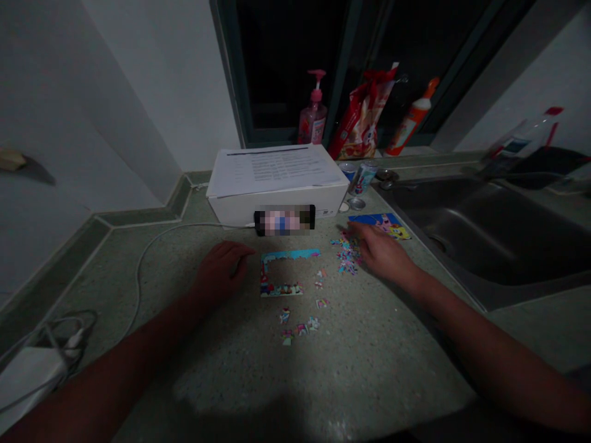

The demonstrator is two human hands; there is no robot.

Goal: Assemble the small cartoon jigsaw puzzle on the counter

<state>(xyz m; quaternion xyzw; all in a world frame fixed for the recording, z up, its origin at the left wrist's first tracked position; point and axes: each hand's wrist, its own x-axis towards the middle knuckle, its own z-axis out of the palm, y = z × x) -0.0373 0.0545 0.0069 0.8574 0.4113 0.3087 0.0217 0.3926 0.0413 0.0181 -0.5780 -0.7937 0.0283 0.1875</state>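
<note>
Blue-topped puzzle frame (290,254) lies well inside the surface (351,357), its gap facing a pile of pieces (347,253) toward the edge by the sink (508,299), apparently handy for the right hand (383,251), whose pinch cannot be told, as the left hand (224,267) rests loosely spread.

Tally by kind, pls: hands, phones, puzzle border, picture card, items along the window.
Bare hands (left hand, right hand): 2
Black rectangular phone: 1
Multicoloured C-shaped puzzle border: 1
Blue-and-yellow rectangular picture card: 1
Bottles (pink pump bottle, orange-and-white bottle): 2
Red printed bag: 1
Total: 8
</note>
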